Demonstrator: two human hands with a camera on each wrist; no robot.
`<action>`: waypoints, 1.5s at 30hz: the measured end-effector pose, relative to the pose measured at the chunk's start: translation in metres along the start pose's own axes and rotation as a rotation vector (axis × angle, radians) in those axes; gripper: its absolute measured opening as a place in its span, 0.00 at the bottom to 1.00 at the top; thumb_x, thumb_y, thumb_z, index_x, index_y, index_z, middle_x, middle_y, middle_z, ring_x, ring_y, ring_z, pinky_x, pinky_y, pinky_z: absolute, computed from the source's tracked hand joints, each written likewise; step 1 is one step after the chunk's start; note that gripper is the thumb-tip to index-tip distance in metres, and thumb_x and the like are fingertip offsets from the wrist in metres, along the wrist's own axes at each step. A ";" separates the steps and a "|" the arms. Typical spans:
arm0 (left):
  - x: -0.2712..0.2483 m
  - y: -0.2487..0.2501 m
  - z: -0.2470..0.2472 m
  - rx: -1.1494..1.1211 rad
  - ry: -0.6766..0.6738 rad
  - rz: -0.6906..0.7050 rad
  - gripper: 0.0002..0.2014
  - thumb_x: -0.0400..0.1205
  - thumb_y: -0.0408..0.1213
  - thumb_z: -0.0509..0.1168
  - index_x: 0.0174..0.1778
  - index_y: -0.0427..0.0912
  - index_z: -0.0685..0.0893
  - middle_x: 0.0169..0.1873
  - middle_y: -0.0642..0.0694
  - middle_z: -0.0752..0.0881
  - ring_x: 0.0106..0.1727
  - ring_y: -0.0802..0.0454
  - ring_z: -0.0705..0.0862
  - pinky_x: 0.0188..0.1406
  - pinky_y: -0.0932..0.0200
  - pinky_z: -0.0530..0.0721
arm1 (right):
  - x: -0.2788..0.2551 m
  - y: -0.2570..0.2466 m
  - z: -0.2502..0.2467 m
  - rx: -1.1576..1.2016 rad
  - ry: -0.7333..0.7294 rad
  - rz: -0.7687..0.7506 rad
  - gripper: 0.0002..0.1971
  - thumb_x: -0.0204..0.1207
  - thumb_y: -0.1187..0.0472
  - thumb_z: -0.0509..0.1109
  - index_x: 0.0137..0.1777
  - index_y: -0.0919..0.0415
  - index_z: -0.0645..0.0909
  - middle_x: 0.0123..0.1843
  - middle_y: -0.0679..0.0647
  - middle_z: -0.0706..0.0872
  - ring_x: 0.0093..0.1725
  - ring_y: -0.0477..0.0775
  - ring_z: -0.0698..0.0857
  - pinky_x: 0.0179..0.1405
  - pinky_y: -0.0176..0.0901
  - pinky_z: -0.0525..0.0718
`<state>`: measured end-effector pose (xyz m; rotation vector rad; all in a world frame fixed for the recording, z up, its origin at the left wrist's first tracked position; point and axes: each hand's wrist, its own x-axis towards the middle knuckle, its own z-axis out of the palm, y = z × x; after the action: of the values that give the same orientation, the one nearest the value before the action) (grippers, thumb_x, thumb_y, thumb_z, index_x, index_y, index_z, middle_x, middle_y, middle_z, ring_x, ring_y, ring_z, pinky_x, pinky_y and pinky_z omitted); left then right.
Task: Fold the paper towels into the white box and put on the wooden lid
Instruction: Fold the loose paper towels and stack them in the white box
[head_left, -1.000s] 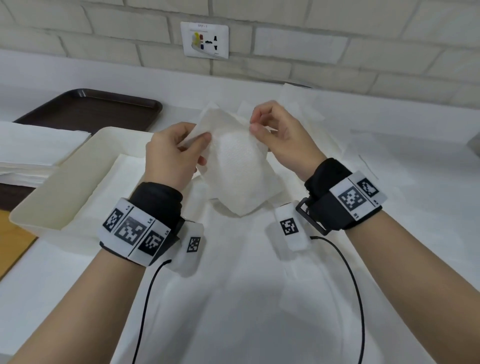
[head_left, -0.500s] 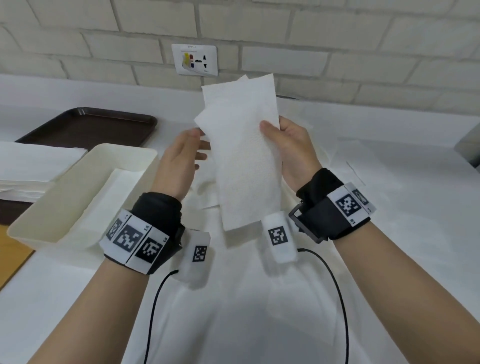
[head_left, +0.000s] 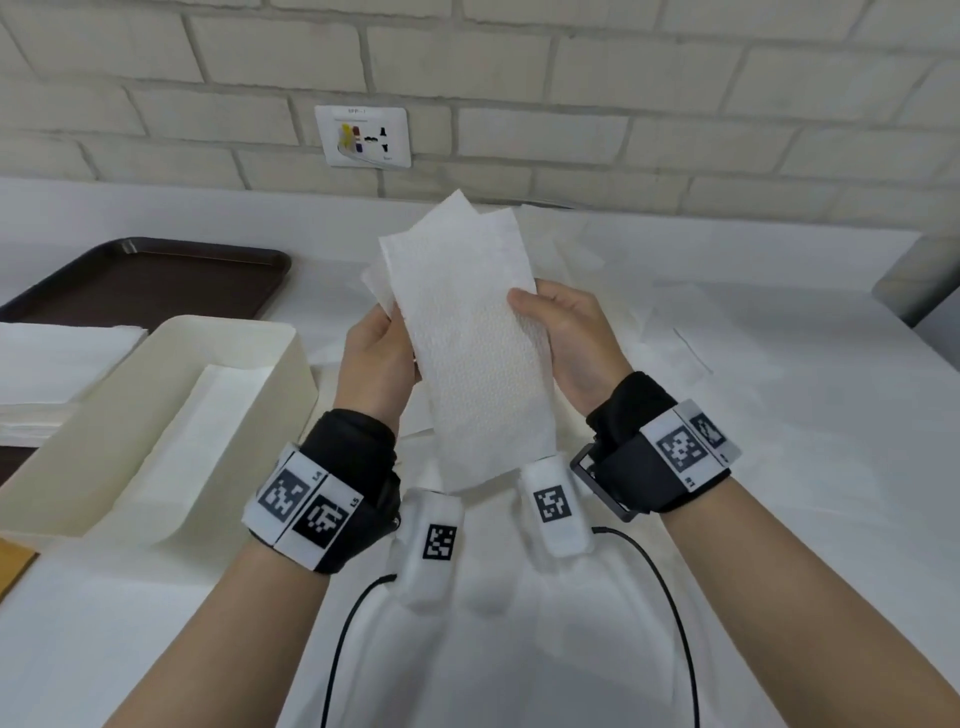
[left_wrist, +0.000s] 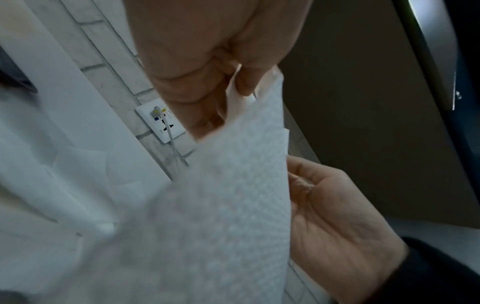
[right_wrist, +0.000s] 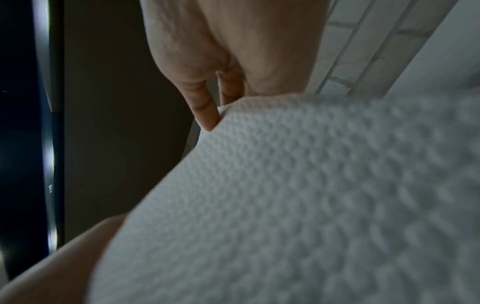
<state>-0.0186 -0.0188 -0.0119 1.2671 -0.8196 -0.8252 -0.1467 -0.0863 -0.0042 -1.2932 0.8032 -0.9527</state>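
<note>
Both hands up above the bench (head_left: 779, 415), a folded towel (head_left: 478, 353) held upright between them. Right hand (head_left: 576, 343) pinches the towel's right edge, thumb on the near face, fingers behind. Left hand (head_left: 376, 358) is on the left edge: in the left wrist view its fingertips (left_wrist: 246, 82) nip the paper's rim, palm behind the sheet. Towel's folded lengthwise, top corners not quite lined up, one layer peeking out at upper left. Lower end hangs free betw. the two wrists.

White box (head_left: 156, 415) sits on the bench just left of the left hand, open-topped, w/ flat towels (head_left: 171, 447) already lying in its bottom. Farther left of the box, a stack of sheets (head_left: 57, 364). Beyond that, a dark tray (head_left: 156, 280). A sliver of wood (head_left: 13, 566) shows at the near left, below the box; can't tell if that's the lid. More loose sheets (head_left: 649, 322) spread on the bench under and right of the hands. Wall socket (head_left: 366, 136) straight ahead, above the towel.
</note>
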 end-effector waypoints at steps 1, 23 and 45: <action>0.004 0.000 -0.001 -0.034 0.024 -0.005 0.15 0.87 0.37 0.53 0.35 0.46 0.78 0.22 0.60 0.82 0.23 0.67 0.79 0.24 0.72 0.77 | -0.001 0.000 -0.003 -0.002 0.018 -0.003 0.10 0.81 0.67 0.62 0.40 0.65 0.81 0.41 0.57 0.84 0.42 0.52 0.83 0.48 0.42 0.80; -0.007 0.009 0.005 -0.042 -0.100 -0.050 0.17 0.87 0.46 0.50 0.49 0.44 0.83 0.39 0.46 0.85 0.37 0.52 0.84 0.33 0.60 0.84 | 0.009 0.000 -0.002 -0.104 -0.086 -0.004 0.13 0.85 0.57 0.55 0.62 0.63 0.76 0.63 0.60 0.83 0.64 0.59 0.81 0.73 0.55 0.73; -0.010 -0.009 -0.011 0.024 0.259 -0.090 0.20 0.81 0.54 0.52 0.47 0.43 0.82 0.55 0.36 0.86 0.60 0.41 0.83 0.68 0.40 0.75 | 0.017 0.030 0.010 -0.333 -0.226 -0.066 0.10 0.84 0.60 0.58 0.40 0.54 0.68 0.37 0.44 0.73 0.36 0.40 0.72 0.42 0.32 0.71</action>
<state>-0.0143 -0.0054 -0.0224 1.4067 -0.5695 -0.7055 -0.1267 -0.0966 -0.0327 -1.6918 0.7670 -0.7258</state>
